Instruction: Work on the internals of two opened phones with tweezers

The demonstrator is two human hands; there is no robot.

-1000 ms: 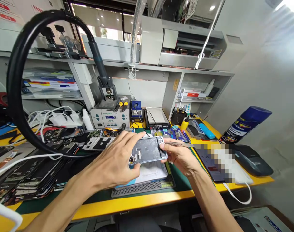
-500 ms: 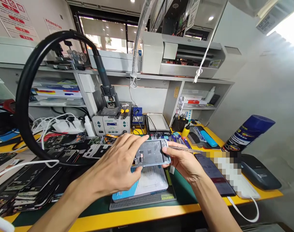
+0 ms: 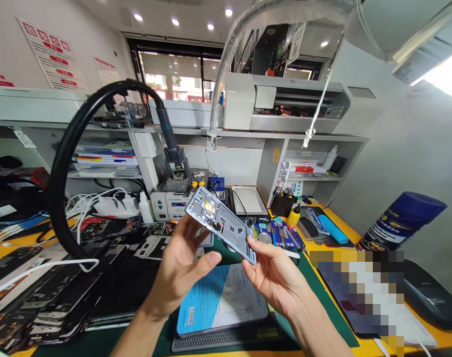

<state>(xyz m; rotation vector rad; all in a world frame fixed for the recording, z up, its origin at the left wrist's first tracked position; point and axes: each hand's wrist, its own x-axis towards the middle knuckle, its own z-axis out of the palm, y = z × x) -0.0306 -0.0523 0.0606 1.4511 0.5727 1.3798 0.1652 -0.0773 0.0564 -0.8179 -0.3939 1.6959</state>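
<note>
Pale blue-grey rectangular phone frame (image 3: 228, 229): smooth metal-looking rim with a sheen, inner face matt grey. Thick black looped hose (image 3: 59, 193): rubbery, low gloss. Clear bendy tube (image 3: 216, 94): ribbed see-through plastic. Dark-blue cylindrical spray can (image 3: 400, 223): shiny body, smooth plastic-looking cap. Flat blue-and-white box (image 3: 203, 297): smooth, slight gloss; card or plastic, can't tell. Dark green mat (image 3: 317, 302): matt. Yellow counter (image 3: 363, 350): smooth.

Wall poster (image 3: 51, 55): heading of 4 characters, 回收价格; smaller lines illegible. Spray can (image 3: 401, 222): label lettering not reliably readable.
</note>
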